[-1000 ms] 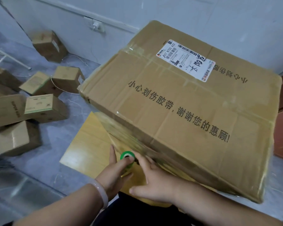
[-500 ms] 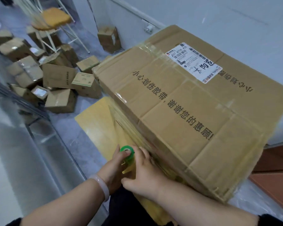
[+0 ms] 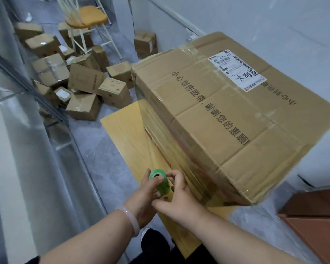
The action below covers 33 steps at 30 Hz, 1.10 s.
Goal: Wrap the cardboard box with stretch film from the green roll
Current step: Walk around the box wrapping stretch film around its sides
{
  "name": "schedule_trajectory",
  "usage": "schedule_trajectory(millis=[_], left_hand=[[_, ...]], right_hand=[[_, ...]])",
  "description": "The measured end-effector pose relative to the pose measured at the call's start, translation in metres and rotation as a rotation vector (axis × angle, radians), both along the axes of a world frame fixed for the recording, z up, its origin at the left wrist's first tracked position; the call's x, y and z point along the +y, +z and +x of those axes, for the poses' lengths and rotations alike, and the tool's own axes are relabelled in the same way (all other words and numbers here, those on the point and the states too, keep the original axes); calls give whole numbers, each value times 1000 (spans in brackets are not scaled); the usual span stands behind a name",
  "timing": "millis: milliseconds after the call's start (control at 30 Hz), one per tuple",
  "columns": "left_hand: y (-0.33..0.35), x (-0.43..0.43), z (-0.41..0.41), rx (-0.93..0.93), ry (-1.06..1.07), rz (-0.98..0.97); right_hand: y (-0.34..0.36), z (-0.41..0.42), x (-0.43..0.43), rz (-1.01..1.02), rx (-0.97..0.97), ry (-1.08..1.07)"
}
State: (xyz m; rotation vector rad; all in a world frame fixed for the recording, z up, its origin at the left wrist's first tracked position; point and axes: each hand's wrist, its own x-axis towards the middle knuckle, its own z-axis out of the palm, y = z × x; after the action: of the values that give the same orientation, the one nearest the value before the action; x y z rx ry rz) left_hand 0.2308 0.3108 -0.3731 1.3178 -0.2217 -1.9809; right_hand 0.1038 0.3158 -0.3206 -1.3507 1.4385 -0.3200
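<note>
Both hands meet at the roll (image 3: pixel 159 181), a green core stood roughly upright near the bottom middle of the head view, just beside the near lower corner of the box (image 3: pixel 227 121). The left hand (image 3: pixel 145 197) wraps its fingers round the roll from the left, thumb across the rim of its open top, so its grip is clenched on the roll; a pale bangle (image 3: pixel 131 219) sits on that wrist. The right hand (image 3: pixel 176 195) comes in from the right, its fingertips touching the upper part of the roll and its palm below, so its grip also grasps the roll. A sheet of film (image 3: pixel 147 130) runs taut from the roll up to the box's left edge, and glossy layers of it already cover the box's near side. The box is large and brown, tilted in the view, with a line of black printed characters across its top and a white label (image 3: pixel 236 72) near the far right corner. It rests on a yellow wooden counter (image 3: pixel 122 126), which shows bare to its left. On the grey floor (image 3: pixel 103 168) well beyond lies a heap of small boxes (image 3: pixel 80 80), and a stool (image 3: pixel 86 16) with a yellow seat stands behind them.
</note>
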Motion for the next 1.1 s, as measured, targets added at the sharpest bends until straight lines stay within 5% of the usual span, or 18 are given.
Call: schedule_trajectory(millis=[333,667,900,1100], left_hand=[[7,45,-33,-8,62,-64],[25,93,-111,8,408,-4],[15,120,-127,-3,470,-20],[2,127,-147,37,370,-5]], right_hand=[[-2,-45,22,-4,-17,224],[5,-107,33,-99,46,610],[10,-134,61,20,-26,546],[-1,-149,74,-71,46,429]])
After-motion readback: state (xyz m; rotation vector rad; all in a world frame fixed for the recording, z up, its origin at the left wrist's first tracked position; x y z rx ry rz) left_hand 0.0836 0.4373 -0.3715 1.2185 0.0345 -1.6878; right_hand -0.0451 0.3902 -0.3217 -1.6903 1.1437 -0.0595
